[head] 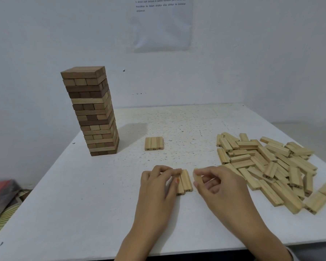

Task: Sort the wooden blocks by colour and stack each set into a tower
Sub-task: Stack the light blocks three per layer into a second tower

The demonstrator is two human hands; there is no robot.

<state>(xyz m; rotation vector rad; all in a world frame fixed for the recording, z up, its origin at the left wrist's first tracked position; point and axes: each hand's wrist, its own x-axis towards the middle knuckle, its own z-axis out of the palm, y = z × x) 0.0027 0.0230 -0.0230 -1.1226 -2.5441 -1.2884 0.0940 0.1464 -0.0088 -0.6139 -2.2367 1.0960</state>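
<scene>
Brown tower [90, 112] stands; pale set barely begun
Left hand [158, 183] grips pale blocks [185, 180], right hand [216, 183] pinches single block [197, 178]; pile [271, 166] waits, frame right.

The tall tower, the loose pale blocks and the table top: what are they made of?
The tower looks like bare matte wood in mixed browns, grain showing on top. The pale blocks seem lighter unpainted wood, numbers printed on some ends. The table top is white, matte and speckled; perhaps painted board or laminate.
</scene>
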